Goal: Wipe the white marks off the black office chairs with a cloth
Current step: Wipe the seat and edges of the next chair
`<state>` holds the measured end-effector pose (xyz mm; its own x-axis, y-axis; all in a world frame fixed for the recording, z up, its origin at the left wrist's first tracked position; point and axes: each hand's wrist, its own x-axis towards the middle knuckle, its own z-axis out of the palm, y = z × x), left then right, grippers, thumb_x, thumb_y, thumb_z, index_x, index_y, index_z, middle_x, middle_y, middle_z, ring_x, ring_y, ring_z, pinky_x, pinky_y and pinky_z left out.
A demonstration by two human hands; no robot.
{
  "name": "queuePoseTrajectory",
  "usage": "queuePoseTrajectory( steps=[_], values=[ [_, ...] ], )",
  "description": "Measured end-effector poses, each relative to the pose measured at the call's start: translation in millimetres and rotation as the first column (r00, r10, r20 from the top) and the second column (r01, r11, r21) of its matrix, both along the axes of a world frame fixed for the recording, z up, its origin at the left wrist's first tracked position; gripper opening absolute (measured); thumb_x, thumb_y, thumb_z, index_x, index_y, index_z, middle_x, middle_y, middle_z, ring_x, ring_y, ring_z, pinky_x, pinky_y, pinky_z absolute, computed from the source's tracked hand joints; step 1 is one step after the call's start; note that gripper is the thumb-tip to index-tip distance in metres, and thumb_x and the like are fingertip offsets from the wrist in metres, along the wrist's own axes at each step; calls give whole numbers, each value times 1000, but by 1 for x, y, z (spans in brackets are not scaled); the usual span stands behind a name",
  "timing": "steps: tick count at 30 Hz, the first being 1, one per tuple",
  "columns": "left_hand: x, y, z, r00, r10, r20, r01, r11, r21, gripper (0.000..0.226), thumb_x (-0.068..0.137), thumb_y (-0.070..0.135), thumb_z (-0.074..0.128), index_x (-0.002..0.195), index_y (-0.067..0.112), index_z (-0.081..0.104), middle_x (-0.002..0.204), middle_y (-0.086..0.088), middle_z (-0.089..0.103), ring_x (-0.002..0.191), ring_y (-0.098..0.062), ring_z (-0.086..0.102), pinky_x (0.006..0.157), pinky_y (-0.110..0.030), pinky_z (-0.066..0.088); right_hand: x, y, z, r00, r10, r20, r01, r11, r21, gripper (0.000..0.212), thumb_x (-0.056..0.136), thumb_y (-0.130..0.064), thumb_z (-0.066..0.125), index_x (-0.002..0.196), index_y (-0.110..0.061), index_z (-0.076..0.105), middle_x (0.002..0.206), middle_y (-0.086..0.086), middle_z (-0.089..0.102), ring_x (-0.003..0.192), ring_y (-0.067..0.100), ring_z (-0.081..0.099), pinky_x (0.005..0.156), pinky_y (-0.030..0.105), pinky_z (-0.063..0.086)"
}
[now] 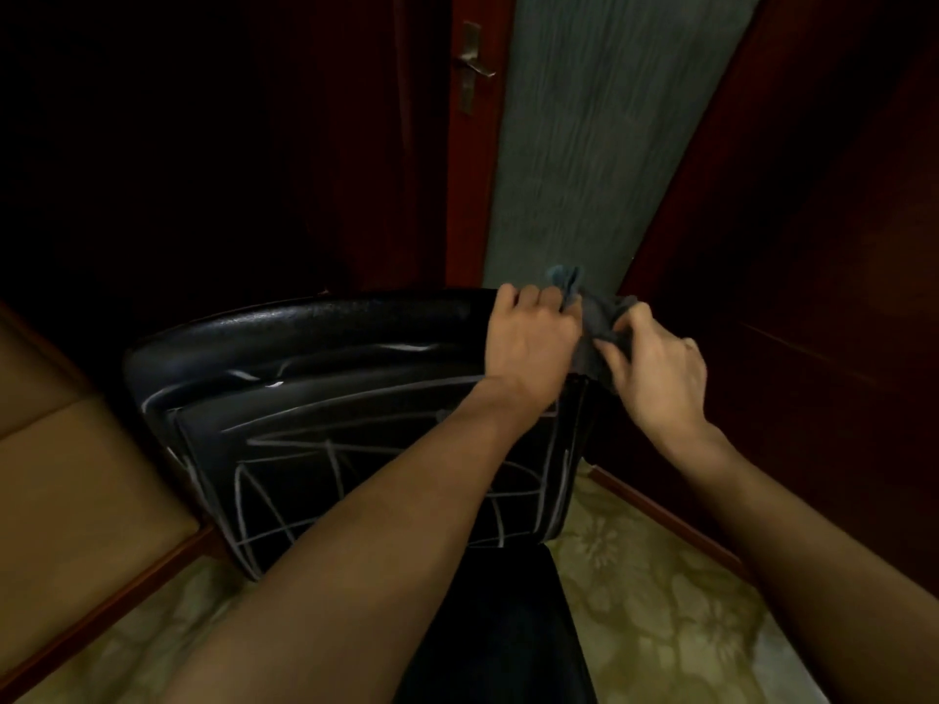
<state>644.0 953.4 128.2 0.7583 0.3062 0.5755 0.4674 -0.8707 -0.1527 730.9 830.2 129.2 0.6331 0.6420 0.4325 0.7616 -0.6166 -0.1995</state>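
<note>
A black office chair [325, 398] stands in front of me, its backrest seen from behind and crossed by several white lines and scribbles. At the backrest's top right corner, both hands hold a grey-blue cloth [592, 317]. My left hand [531, 343] lies over the top edge of the backrest and grips the cloth's left side with curled fingers. My right hand [658, 363] pinches the cloth's right side between thumb and fingers. Part of the cloth sticks up between the two hands.
A tan cushioned seat with a wooden edge [76, 500] is at the left. A dark red door with a metal handle [472, 68] stands behind the chair, a dark wooden panel [813, 246] at the right. The floor [660, 602] is pale green with a flower pattern.
</note>
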Motion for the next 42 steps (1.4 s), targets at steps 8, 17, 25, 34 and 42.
queuePoseTrajectory(
  steps=[8, 17, 25, 34, 42],
  values=[
    [-89, 61, -1, 982, 127, 138, -128, 992, 2, 36, 93, 35, 52, 112, 16, 75, 76, -8, 68, 69, -30, 63, 73, -38, 38, -66, 70, 12, 977, 215, 7, -214, 974, 75, 37, 91, -29, 65, 126, -15, 60, 108, 11, 71, 91, 34, 68, 75, 42, 50],
    [-228, 131, -4, 903, 422, 79, -413, 904, -107, 41, 100, 38, 46, 126, 14, 67, 86, -11, 70, 78, -33, 63, 75, -40, 37, -179, 184, 31, 870, 485, 92, -471, 871, -140, 32, 97, -28, 57, 124, -12, 52, 107, 6, 69, 94, 29, 66, 70, 35, 33],
    [-318, 159, -30, 800, 575, 170, -531, 811, -246, 38, 101, 34, 51, 131, 14, 64, 81, -13, 63, 73, -36, 60, 72, -42, 33, -261, 240, 33, 756, 642, 128, -597, 757, -266, 43, 97, -30, 57, 134, -11, 44, 113, 5, 67, 97, 26, 67, 70, 34, 35],
    [-379, 180, -45, 726, 652, 220, -451, 692, -564, 41, 101, 40, 53, 135, 19, 62, 99, -14, 68, 92, -39, 64, 77, -43, 42, -330, 286, 42, 719, 694, 35, -624, 667, -407, 27, 97, -28, 59, 120, -16, 59, 119, 10, 62, 107, 32, 62, 69, 34, 37],
    [-411, 166, -81, 633, 728, 264, -208, 488, -847, 35, 98, 37, 60, 123, 14, 71, 115, -11, 73, 109, -29, 67, 88, -43, 55, -380, 280, 29, 628, 778, 38, -673, 566, -477, 26, 99, -13, 50, 123, -10, 60, 122, 10, 62, 108, 31, 62, 74, 34, 38]
  ],
)
